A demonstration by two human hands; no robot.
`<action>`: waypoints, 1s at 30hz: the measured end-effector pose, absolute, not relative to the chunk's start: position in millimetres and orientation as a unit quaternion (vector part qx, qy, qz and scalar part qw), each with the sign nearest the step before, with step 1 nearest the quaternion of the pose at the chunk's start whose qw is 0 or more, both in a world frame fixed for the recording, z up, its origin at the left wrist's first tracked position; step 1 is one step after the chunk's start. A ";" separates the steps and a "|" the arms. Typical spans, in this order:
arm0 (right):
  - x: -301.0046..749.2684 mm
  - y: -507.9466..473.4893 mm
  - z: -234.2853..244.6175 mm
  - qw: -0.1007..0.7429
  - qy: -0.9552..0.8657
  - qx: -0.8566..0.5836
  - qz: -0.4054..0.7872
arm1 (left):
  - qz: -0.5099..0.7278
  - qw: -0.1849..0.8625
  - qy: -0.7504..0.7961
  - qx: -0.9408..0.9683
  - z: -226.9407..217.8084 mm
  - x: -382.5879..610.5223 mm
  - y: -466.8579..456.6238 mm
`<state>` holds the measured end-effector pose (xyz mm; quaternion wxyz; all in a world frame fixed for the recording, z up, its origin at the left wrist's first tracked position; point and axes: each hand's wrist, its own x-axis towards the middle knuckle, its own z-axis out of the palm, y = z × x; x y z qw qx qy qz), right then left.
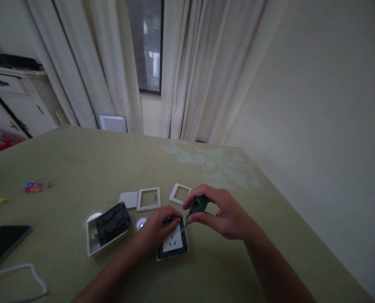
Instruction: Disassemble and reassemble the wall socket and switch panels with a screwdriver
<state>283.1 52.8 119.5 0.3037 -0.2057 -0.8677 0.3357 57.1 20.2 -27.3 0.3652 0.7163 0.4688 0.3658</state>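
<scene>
A white wall socket [172, 241] with a dark surround lies face up on the table. My left hand [158, 227] rests on its upper left part, fingers bent and pressed close together near its edge; whether they pinch anything is hidden. My right hand [220, 210] grips the green handle of a screwdriver [198, 204] between thumb and fingers. The screwdriver's shaft slants down to the right side of the socket, its tip at the dark surround. Left of my hands, a white mounting box [103, 246] stands with a black socket back part [114, 223] tilted inside it.
Beyond my hands lie a white frame [148, 207], a second white frame [172, 197] and a white plate [128, 200]. A phone [4, 244], a white cable [32, 269] and small colourful pieces [34, 186] are on the left. A wall [332, 126] runs along the right.
</scene>
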 end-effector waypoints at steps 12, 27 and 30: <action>278.2 50.7 112.7 0.242 -0.839 -0.167 0.459 | 0.391 0.379 0.455 0.704 -34.2 58.2 21.5; 274.9 79.8 82.1 0.341 -0.758 -0.299 0.468 | 0.385 0.373 0.480 0.695 -46.6 61.5 22.3; 272.4 72.5 82.7 0.360 -0.794 -0.329 0.362 | 0.391 0.368 0.475 0.698 -47.6 62.5 22.3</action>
